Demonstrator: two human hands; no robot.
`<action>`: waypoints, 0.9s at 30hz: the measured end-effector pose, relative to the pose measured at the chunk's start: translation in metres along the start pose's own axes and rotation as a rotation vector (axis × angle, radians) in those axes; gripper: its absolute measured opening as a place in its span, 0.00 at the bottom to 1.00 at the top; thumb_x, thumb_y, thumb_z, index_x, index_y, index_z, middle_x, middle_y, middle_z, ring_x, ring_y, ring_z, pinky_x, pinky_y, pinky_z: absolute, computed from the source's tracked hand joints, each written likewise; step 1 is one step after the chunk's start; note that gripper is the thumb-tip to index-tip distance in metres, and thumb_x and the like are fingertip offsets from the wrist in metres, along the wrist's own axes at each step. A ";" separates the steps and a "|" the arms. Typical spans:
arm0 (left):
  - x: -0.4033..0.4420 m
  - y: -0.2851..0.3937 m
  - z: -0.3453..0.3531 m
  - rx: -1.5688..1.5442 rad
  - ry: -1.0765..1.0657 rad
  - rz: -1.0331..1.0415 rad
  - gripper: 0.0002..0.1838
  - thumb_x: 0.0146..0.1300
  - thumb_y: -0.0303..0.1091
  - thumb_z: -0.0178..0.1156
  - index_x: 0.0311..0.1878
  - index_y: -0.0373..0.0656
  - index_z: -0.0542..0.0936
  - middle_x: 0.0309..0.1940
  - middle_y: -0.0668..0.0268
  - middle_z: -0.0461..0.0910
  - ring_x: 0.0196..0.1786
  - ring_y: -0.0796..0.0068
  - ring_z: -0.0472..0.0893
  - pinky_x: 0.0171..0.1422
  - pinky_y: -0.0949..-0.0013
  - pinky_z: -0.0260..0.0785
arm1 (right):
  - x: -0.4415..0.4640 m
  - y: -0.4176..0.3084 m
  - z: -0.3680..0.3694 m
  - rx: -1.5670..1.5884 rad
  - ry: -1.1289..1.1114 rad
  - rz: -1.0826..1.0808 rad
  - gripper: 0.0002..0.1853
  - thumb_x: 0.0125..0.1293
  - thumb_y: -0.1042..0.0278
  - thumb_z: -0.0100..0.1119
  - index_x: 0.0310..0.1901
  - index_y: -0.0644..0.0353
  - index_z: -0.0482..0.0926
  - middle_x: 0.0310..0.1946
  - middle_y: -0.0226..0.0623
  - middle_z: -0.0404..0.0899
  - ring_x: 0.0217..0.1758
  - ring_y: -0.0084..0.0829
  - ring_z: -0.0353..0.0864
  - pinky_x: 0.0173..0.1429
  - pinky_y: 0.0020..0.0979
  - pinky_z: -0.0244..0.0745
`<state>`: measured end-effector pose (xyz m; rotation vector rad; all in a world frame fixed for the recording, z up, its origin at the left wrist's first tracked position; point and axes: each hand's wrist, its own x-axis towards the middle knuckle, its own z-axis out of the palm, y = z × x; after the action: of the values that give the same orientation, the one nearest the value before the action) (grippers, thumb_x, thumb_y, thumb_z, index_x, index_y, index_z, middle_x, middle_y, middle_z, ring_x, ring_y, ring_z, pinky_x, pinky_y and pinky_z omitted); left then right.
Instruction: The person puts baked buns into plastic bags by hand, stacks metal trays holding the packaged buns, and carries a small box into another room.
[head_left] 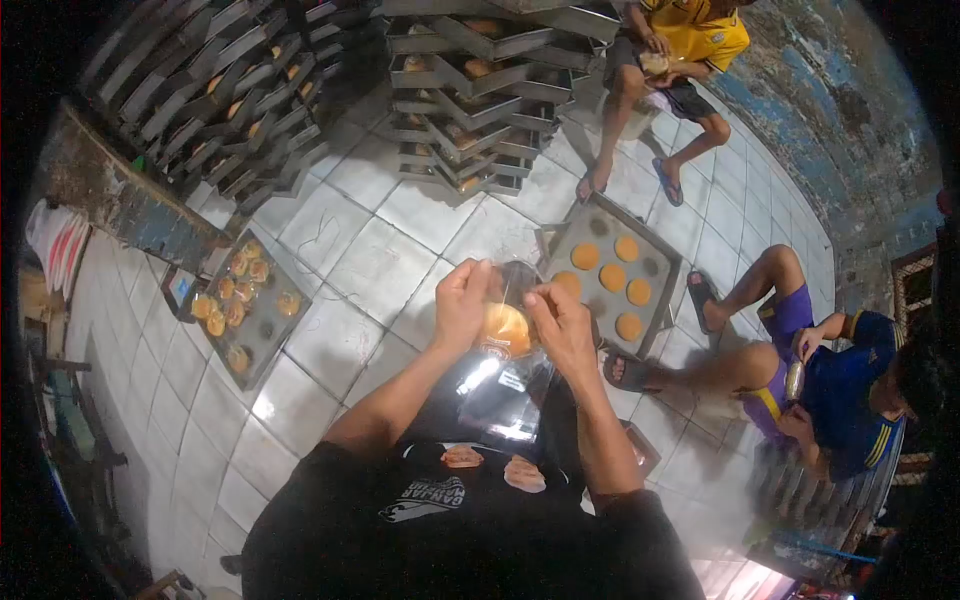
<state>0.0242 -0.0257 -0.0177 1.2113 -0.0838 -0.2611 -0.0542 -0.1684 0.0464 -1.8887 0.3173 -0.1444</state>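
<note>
A round golden bun (507,330) hangs in a clear plastic bag (517,277) in front of my body. My left hand (463,306) pinches the bag's upper edge on the left, fingers closed. On the other side, my right hand (562,327) is closed on the bag's right upper edge. Printing shows on the plastic over the bun. Below my hands, shiny clear plastic (498,395) lies over my lap. To the right of my right hand, a metal tray (640,220) on the floor bears several bare round buns (613,278).
At left, another tray (262,352) holds several buns in clear wrapping (237,290). Tall stacks of metal trays with buns (480,110) stand ahead. One person in a yellow shirt (700,35) and another in a blue shirt (850,375) sit at right, each handling a wrapped item.
</note>
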 end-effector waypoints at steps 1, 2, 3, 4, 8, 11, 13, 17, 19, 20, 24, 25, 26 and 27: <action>0.001 -0.004 -0.002 -0.012 0.022 0.009 0.16 0.76 0.38 0.54 0.35 0.38 0.80 0.28 0.70 0.79 0.31 0.83 0.75 0.37 0.75 0.68 | 0.003 0.008 0.002 -0.002 -0.007 -0.004 0.12 0.70 0.64 0.63 0.38 0.66 0.81 0.26 0.33 0.80 0.27 0.22 0.77 0.33 0.28 0.72; 0.002 -0.009 -0.006 -0.013 0.032 0.009 0.16 0.76 0.38 0.54 0.35 0.38 0.80 0.28 0.70 0.79 0.31 0.83 0.75 0.37 0.75 0.68 | 0.003 0.020 0.004 0.052 -0.060 0.014 0.12 0.70 0.62 0.63 0.38 0.65 0.81 0.24 0.30 0.78 0.27 0.18 0.75 0.31 0.26 0.70; 0.001 -0.010 -0.007 -0.011 0.019 0.009 0.16 0.77 0.39 0.53 0.34 0.38 0.79 0.27 0.70 0.79 0.30 0.83 0.75 0.37 0.75 0.68 | 0.002 0.026 0.006 0.109 -0.108 0.037 0.12 0.71 0.61 0.63 0.38 0.64 0.81 0.23 0.26 0.76 0.26 0.15 0.72 0.29 0.23 0.68; 0.001 -0.011 -0.007 -0.009 0.001 0.011 0.17 0.77 0.39 0.53 0.33 0.38 0.79 0.27 0.70 0.79 0.30 0.83 0.75 0.37 0.75 0.68 | 0.002 0.032 0.006 0.110 -0.107 0.041 0.12 0.71 0.61 0.63 0.38 0.64 0.81 0.23 0.26 0.76 0.26 0.15 0.72 0.29 0.23 0.68; 0.009 -0.019 -0.008 -0.027 0.155 0.023 0.17 0.78 0.40 0.51 0.33 0.40 0.76 0.25 0.69 0.75 0.25 0.83 0.72 0.31 0.76 0.67 | 0.006 0.041 0.000 0.459 -0.003 0.201 0.10 0.72 0.62 0.62 0.35 0.59 0.79 0.21 0.24 0.74 0.21 0.15 0.69 0.24 0.21 0.65; 0.007 -0.021 -0.005 -0.089 0.122 0.001 0.18 0.78 0.42 0.52 0.33 0.41 0.75 0.25 0.69 0.76 0.24 0.82 0.73 0.30 0.76 0.68 | 0.002 0.032 -0.001 0.556 0.042 0.252 0.11 0.74 0.63 0.60 0.32 0.57 0.75 0.21 0.23 0.72 0.18 0.15 0.66 0.21 0.21 0.62; 0.003 -0.011 -0.002 -0.109 0.076 -0.010 0.18 0.78 0.43 0.52 0.32 0.41 0.75 0.25 0.68 0.76 0.24 0.82 0.74 0.29 0.75 0.68 | -0.001 0.022 -0.004 0.753 -0.045 0.331 0.12 0.74 0.64 0.59 0.32 0.57 0.75 0.20 0.23 0.71 0.18 0.16 0.66 0.22 0.21 0.62; -0.001 -0.001 -0.001 -0.131 0.072 -0.032 0.18 0.78 0.43 0.52 0.33 0.41 0.76 0.23 0.69 0.75 0.24 0.81 0.75 0.28 0.75 0.68 | -0.005 0.017 -0.011 0.375 -0.046 0.177 0.14 0.73 0.63 0.59 0.30 0.60 0.77 0.21 0.24 0.72 0.22 0.14 0.68 0.24 0.21 0.62; -0.007 0.014 0.001 -0.001 0.080 0.080 0.19 0.78 0.42 0.52 0.33 0.38 0.76 0.28 0.67 0.76 0.26 0.79 0.76 0.31 0.74 0.69 | -0.002 0.000 -0.016 0.399 0.002 0.104 0.15 0.73 0.62 0.59 0.29 0.61 0.78 0.23 0.23 0.73 0.23 0.13 0.67 0.25 0.21 0.61; -0.002 0.017 -0.001 0.009 0.071 0.062 0.19 0.78 0.42 0.52 0.33 0.38 0.76 0.28 0.67 0.76 0.26 0.79 0.76 0.31 0.74 0.69 | 0.012 0.004 -0.021 0.174 0.075 0.011 0.15 0.73 0.62 0.59 0.29 0.60 0.78 0.22 0.22 0.72 0.23 0.12 0.67 0.25 0.21 0.61; 0.005 0.031 -0.005 0.365 0.144 0.325 0.16 0.76 0.36 0.54 0.35 0.33 0.78 0.40 0.64 0.77 0.34 0.78 0.77 0.39 0.72 0.69 | 0.030 0.023 -0.031 0.376 0.028 0.130 0.14 0.73 0.60 0.59 0.29 0.57 0.77 0.20 0.20 0.70 0.21 0.12 0.65 0.24 0.21 0.59; 0.000 0.034 -0.009 0.450 0.133 0.416 0.14 0.74 0.34 0.56 0.35 0.33 0.79 0.42 0.63 0.77 0.35 0.79 0.76 0.39 0.71 0.68 | 0.025 0.026 -0.027 0.378 0.017 0.131 0.14 0.73 0.60 0.59 0.29 0.57 0.77 0.20 0.20 0.70 0.21 0.12 0.65 0.24 0.21 0.59; -0.010 0.027 -0.025 0.560 0.058 0.455 0.13 0.73 0.33 0.57 0.34 0.32 0.79 0.44 0.62 0.77 0.40 0.78 0.76 0.42 0.71 0.68 | 0.003 0.032 -0.021 0.368 -0.010 0.214 0.14 0.73 0.60 0.60 0.29 0.56 0.77 0.20 0.20 0.70 0.21 0.12 0.64 0.24 0.21 0.59; -0.017 0.010 -0.039 0.560 0.061 0.455 0.13 0.73 0.33 0.57 0.34 0.32 0.79 0.44 0.62 0.77 0.40 0.78 0.76 0.42 0.71 0.68 | -0.013 0.038 -0.017 0.355 -0.032 0.283 0.14 0.72 0.59 0.60 0.28 0.55 0.76 0.20 0.20 0.70 0.21 0.12 0.64 0.23 0.21 0.58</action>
<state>0.0176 0.0174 -0.0207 1.7114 -0.3941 0.2156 -0.0764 -0.1914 0.0174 -1.4770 0.4991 0.0212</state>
